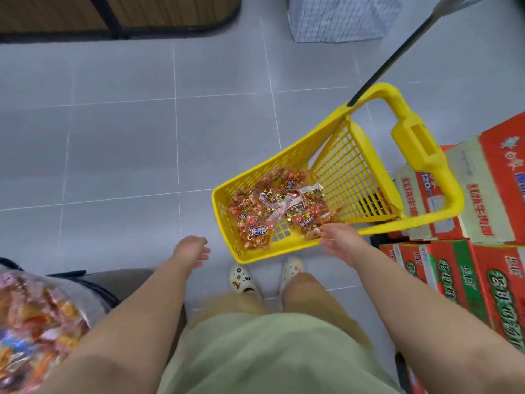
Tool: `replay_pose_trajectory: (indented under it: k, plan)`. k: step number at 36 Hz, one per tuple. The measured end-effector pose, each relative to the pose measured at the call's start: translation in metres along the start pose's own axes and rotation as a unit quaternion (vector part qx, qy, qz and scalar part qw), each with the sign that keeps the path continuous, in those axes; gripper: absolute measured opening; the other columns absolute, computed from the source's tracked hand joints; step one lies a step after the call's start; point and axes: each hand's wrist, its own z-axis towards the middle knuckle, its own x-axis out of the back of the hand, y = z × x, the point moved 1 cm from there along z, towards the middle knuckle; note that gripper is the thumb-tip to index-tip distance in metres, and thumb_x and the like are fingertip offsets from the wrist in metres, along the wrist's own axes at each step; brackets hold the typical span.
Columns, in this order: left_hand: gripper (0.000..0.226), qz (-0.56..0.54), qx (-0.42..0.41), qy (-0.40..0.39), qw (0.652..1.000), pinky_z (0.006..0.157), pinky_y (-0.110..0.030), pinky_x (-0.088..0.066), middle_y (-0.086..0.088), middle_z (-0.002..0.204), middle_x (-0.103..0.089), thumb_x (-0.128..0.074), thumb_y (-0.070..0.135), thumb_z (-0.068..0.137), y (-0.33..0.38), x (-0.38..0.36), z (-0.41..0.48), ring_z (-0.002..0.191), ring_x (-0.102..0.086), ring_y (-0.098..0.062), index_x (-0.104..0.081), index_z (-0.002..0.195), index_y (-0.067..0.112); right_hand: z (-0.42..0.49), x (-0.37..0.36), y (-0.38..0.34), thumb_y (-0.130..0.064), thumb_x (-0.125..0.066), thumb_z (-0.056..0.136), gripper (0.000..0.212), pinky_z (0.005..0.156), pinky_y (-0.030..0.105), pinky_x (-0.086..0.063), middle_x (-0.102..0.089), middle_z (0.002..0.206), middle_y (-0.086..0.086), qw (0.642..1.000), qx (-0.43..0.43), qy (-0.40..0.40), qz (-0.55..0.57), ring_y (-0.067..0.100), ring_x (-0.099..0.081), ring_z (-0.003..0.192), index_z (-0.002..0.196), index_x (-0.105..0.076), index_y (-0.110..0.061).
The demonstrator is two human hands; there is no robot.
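Observation:
A yellow plastic shopping basket (287,157) with a tall yellow handle (417,143) stands on the grey tiled floor in front of my feet. Several clear bags of red and orange wrapped snacks (272,206) lie in its bottom. My right hand (339,241) hovers over the basket's near right corner, fingers spread and relaxed, just above a snack bag (312,223); it holds nothing. My left hand (191,250) hangs in the air left of the basket, fingers loosely curled and holding nothing.
Red and green cardboard cartons (468,268) are stacked at the right, close against the basket. A bin of mixed wrapped snacks (34,331) sits at the lower left. A dark wooden shelf base (113,18) runs along the top left, and a white checked bag (338,18) stands at the top.

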Motion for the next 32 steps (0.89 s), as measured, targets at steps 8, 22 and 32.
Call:
replay_pose_trajectory:
  k: [8,22,32]
  plan:
    - [0.065,0.03,0.011,0.04,0.999,0.097,-0.034,-0.039,-0.02,0.138,-0.046,-0.062,0.023,0.09,0.025,-0.045,0.032,0.126,-0.047,-0.034,-0.032,0.144,0.002,0.051,-0.021,-0.046,-0.007,-0.049,0.095,0.024,0.064,0.026,-0.052,-0.062,0.09,0.012,0.999,0.012,-0.023,-0.045,0.021,-0.061,0.08,0.117,-0.055,-0.003]
    - [0.033,-0.028,0.03,0.188,0.981,0.089,-0.043,-0.045,-0.025,0.114,-0.063,-0.047,0.027,0.1,0.013,-0.1,0.104,0.107,-0.058,-0.041,-0.063,0.112,0.001,0.178,0.007,-0.015,-0.01,-0.064,0.077,0.06,0.105,0.038,-0.032,-0.045,0.137,0.005,0.747,0.189,0.072,-0.634,0.03,-0.034,0.125,0.134,-0.049,-0.024]
    - [0.022,-0.03,0.01,0.236,0.971,0.076,-0.039,-0.048,-0.015,0.087,-0.062,-0.05,0.027,0.098,0.017,-0.104,0.109,0.09,-0.062,-0.038,-0.06,0.086,0.01,0.202,0.018,-0.025,-0.036,-0.05,0.093,0.029,0.094,0.035,-0.04,-0.059,0.126,0.003,0.678,0.154,0.049,-0.717,0.027,-0.036,0.126,0.119,-0.063,-0.031]
